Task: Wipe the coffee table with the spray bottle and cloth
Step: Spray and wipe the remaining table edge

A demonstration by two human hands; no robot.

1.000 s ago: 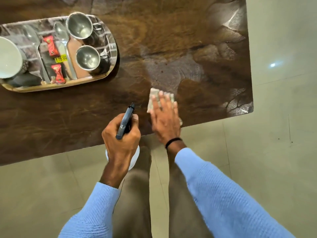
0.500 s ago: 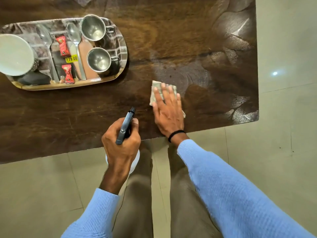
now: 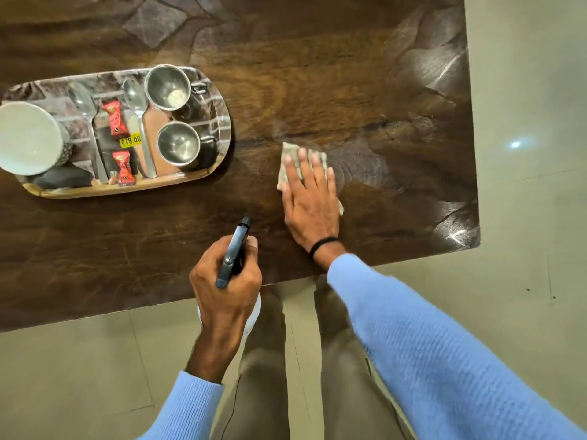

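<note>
Right hand [image 3: 309,198] flat, fingers straight, pressing the folded cloth [image 3: 290,160] onto the dark coffee table [image 3: 349,90], right of the tray [image 3: 222,122]. Left hand [image 3: 224,281] curled round the spray bottle [image 3: 233,252], held over the table's near edge, nozzle pointing away from the person.

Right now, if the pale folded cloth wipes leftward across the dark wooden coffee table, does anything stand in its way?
Yes. The oval mirrored tray, loaded with steel cups and spoons, sits on the table left of the cloth under the right hand. Only bare wood lies between them.
</note>
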